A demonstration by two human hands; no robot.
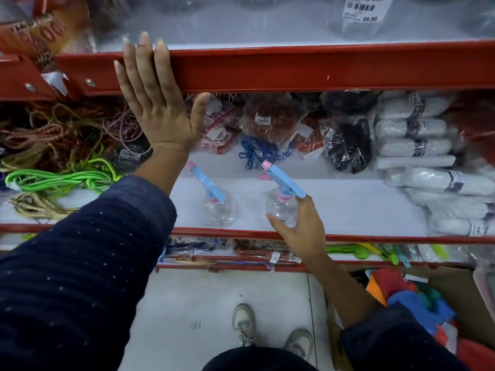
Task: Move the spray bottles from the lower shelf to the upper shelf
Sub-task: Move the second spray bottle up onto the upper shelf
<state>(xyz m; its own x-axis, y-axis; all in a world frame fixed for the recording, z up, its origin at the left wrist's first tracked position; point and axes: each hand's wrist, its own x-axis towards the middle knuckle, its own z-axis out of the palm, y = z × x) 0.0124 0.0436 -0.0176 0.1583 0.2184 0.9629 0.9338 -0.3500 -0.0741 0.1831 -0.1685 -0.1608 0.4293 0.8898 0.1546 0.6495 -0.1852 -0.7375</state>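
A shopper's left hand [158, 103] lies flat and open against the upper shelf's red front edge [294, 68], seemingly for balance, while the right hand [297, 227] wraps one clear spray bottle [281, 203] near the lower shelf's front edge [375, 238], a second bottle [218, 207] waiting just beside it.

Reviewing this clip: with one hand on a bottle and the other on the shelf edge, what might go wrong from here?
1. The right hand holds the right clear spray bottle with blue trigger only by fingertips around its round body; it may slip when lifted.
2. The left clear spray bottle stands close beside it and could get knocked over.
3. The left hand lies flat across the upper shelf's red front rail, partly blocking the way up.
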